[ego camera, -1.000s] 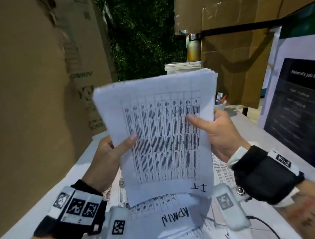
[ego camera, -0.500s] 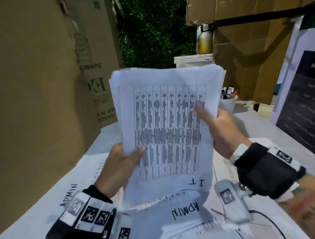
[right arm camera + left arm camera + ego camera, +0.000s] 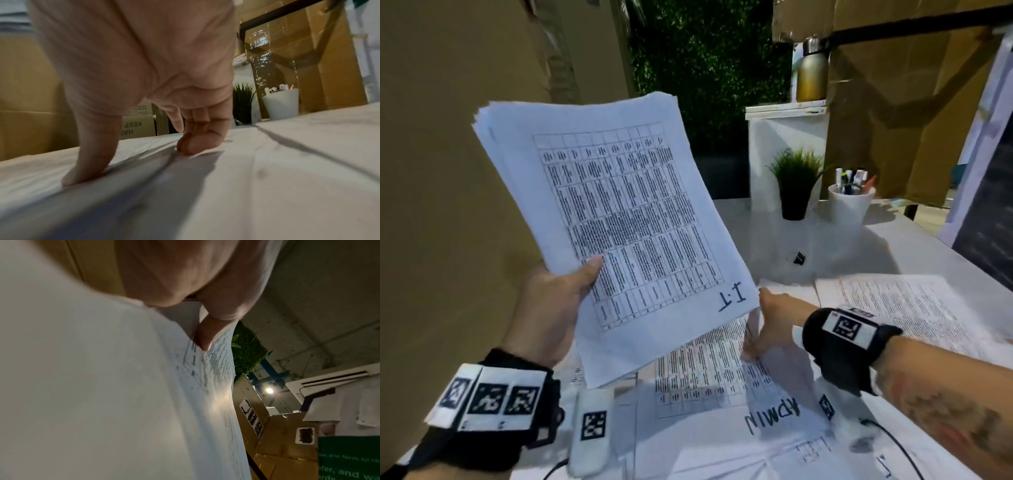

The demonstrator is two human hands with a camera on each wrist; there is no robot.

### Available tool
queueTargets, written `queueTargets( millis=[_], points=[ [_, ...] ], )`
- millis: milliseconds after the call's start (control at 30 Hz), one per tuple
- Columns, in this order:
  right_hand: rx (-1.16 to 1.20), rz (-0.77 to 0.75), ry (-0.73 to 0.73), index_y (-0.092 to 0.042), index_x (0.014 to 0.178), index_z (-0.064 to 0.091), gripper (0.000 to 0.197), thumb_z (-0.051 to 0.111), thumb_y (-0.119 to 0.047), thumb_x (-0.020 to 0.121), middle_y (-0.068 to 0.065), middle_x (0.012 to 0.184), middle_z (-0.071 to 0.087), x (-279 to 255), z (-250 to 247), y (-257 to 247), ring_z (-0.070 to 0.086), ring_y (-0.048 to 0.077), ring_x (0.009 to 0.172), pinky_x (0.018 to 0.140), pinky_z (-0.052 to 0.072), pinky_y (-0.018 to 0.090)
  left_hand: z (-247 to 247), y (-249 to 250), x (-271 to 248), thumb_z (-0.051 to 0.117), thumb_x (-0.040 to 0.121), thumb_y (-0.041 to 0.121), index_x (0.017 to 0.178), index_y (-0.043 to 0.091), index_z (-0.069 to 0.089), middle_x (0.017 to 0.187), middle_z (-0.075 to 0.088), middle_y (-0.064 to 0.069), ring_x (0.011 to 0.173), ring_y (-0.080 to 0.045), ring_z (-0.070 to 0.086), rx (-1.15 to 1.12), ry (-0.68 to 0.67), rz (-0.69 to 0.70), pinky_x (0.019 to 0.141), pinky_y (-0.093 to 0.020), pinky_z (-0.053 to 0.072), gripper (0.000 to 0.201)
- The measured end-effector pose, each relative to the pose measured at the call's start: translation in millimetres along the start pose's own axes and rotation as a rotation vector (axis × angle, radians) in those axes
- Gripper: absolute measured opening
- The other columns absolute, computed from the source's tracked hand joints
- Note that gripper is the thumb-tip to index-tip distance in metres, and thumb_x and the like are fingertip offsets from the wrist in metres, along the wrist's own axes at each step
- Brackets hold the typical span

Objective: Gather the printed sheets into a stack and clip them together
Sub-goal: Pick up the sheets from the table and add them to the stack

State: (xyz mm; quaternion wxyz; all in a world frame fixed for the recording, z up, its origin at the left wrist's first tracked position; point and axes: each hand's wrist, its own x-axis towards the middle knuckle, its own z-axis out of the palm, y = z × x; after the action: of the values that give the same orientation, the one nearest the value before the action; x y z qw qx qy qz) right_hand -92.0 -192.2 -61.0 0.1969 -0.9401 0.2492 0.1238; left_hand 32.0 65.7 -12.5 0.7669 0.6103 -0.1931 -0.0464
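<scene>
Printed sheets (image 3: 619, 219) gathered into a stack are held up off the tabletop (image 3: 893, 246) by the left hand (image 3: 551, 308), thumb pinching the front near the lower left edge, fingers hidden behind; the stack's edges are slightly fanned at the upper left. Its long axis runs from lower right, where "I.T" is handwritten, up and leftward, the printed table facing the camera. The right hand (image 3: 774, 322) reaches down onto loose sheets (image 3: 705, 370) lying on the tabletop, thumb and curled fingertips (image 3: 191, 146) pressing at a paper edge. Beyond the papers lies bare surface with a black binder clip (image 3: 798, 257), then a potted plant (image 3: 795, 185) and a white pen cup (image 3: 851, 205). Cardboard (image 3: 448, 171) closes the left side.
</scene>
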Motion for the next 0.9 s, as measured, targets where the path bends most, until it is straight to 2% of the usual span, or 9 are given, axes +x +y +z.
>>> queueTargets(
  millis=[100,200,267,400,533,633,767,833,900],
  points=[
    [0.087,0.027,0.054,-0.014,0.133,0.041,0.093,0.092,-0.036,0.057,0.004,0.124,0.062,4.5,6.5,-0.7,0.059,0.023,0.105,0.085,0.052,0.033,-5.1,-2.3,-2.1,0.055,0.1,-0.002,0.099,0.006,0.067,0.074,0.08,0.011,0.072,0.001,0.076,-0.012,0.011,-0.045,0.061,-0.011,0.058,0.015],
    [0.24,0.056,0.127,-0.007,0.119,0.059,0.062,0.088,-0.025,0.066,0.008,0.111,0.068,4.8,7.2,2.7,0.065,0.023,0.094,0.077,0.056,0.032,-10.6,-1.5,-2.5,0.062,0.097,0.005,0.124,0.001,0.068,0.109,0.081,-0.006,0.101,-0.019,0.077,-0.046,0.016,-0.091,0.084,-0.034,0.064,0.028],
    [0.465,0.049,0.225,-0.008,0.121,0.062,0.053,0.083,-0.018,0.073,0.002,0.11,0.066,5.0,3.9,10.7,0.066,0.02,0.091,0.073,0.052,0.026,-14.0,-1.7,-2.3,0.063,0.095,0.006,0.129,0.001,0.066,0.118,0.077,-0.011,0.104,-0.021,0.076,-0.083,0.028,-0.116,0.085,-0.035,0.064,0.034],
    [0.856,-0.103,0.417,-0.025,0.139,0.048,0.07,0.076,-0.002,0.079,0.005,0.128,0.062,-5.7,-14.6,22.9,0.064,0.023,0.109,0.089,0.055,0.034,-15.6,-4.1,-2.6,0.059,0.098,0.003,0.122,-0.001,0.068,0.112,0.079,-0.011,0.094,-0.02,0.079,-0.165,0.015,-0.181,0.072,-0.031,0.066,0.027],
    [1.189,-0.369,0.396,-0.03,0.145,0.042,0.072,0.061,0.009,0.088,0.0,0.104,0.075,-32.6,-45.0,10.4,0.075,0.018,0.091,0.074,0.061,0.031,-1.5,-0.9,-9.0,0.041,0.104,-0.005,0.087,0.004,0.072,0.067,0.079,0.0,0.057,-0.006,0.075,-0.149,-0.102,-0.29,0.046,-0.018,0.056,0.036],
    [1.284,-0.527,0.379,-0.027,0.146,0.04,0.069,0.059,0.007,0.089,0.012,0.111,0.074,-51.2,-62.9,-5.1,0.074,0.028,0.093,0.075,0.062,0.041,4.4,0.6,-7.6,0.04,0.105,0.0,0.065,0.008,0.082,0.078,0.082,-0.007,0.066,-0.016,0.079,-0.176,-0.136,-0.338,0.05,-0.027,0.061,0.058],
    [1.278,-0.601,0.324,-0.028,0.144,0.043,0.066,0.064,-0.005,0.086,0.015,0.108,0.075,-59.0,-71.1,-17.2,0.074,0.031,0.086,0.068,0.062,0.046,7.3,3.9,-4.5,0.06,0.095,0.012,0.107,0.005,0.077,0.114,0.079,-0.012,0.098,-0.028,0.077,-0.238,-0.128,-0.32,0.074,-0.041,0.066,0.022],
    [1.268,-0.606,0.321,-0.025,0.137,0.053,0.047,0.06,-0.014,0.092,0.011,0.109,0.074,-59.3,-72.5,-20.8,0.073,0.027,0.086,0.065,0.062,0.039,9.8,9.3,-7.2,0.073,0.076,0.015,0.101,0.007,0.081,0.106,0.082,-0.007,0.092,-0.019,0.08,-0.244,-0.179,-0.278,0.069,-0.031,0.066,0.027],
    [1.326,-0.534,0.252,-0.016,0.124,0.063,0.032,0.055,-0.03,0.096,0.014,0.108,0.074,-52.7,-71.6,-16.7,0.071,0.028,0.088,0.072,0.062,0.042,10.1,15.7,-7.1,0.072,0.079,0.013,0.105,0.006,0.078,0.096,0.083,0.001,0.089,-0.01,0.079,-0.169,-0.141,-0.184,0.065,-0.02,0.062,0.028]
  ],
)
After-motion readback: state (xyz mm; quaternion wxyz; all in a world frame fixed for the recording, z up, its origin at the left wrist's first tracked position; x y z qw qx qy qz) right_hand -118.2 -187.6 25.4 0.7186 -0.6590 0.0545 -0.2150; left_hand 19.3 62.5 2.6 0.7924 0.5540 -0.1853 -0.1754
